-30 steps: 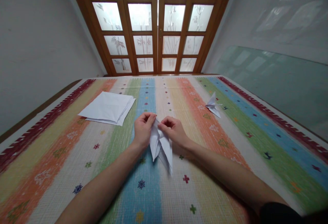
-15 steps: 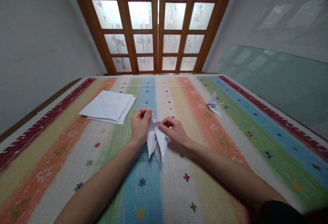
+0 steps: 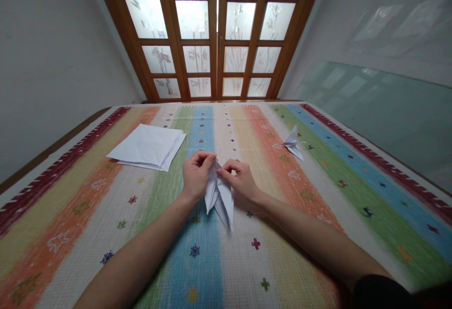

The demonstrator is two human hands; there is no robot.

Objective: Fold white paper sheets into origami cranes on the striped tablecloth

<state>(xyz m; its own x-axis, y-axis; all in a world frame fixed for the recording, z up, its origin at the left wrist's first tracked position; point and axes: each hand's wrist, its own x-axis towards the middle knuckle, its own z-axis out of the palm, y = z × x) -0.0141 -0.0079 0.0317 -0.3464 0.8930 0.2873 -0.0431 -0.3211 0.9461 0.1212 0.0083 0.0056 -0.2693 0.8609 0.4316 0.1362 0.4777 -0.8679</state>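
Observation:
A folded sheet of white paper point(image 3: 223, 200) hangs between my hands over the blue and white stripes, its pointed flaps aimed down toward me. My left hand point(image 3: 197, 174) pinches its upper left edge between thumb and fingers. On the other side, my right hand point(image 3: 240, 178) grips the upper right part, thumb and forefinger close to the top. The fingertips hide some of the upper folds. Farther right on the cloth rests a finished-looking paper crane point(image 3: 294, 144) with its wings spread, apart from both hands.
A stack of white square paper sheets point(image 3: 146, 146) lies at the left. Under everything spreads a striped tablecloth point(image 3: 243, 271). Wood-framed glass doors point(image 3: 217, 40) stand beyond the table's far edge, and a greenish glass panel point(image 3: 381, 116) leans along the right wall.
My left hand has shifted slightly right and down, its thumb closer to my right hand. The folded paper's lower points have swung a little to the right and up.

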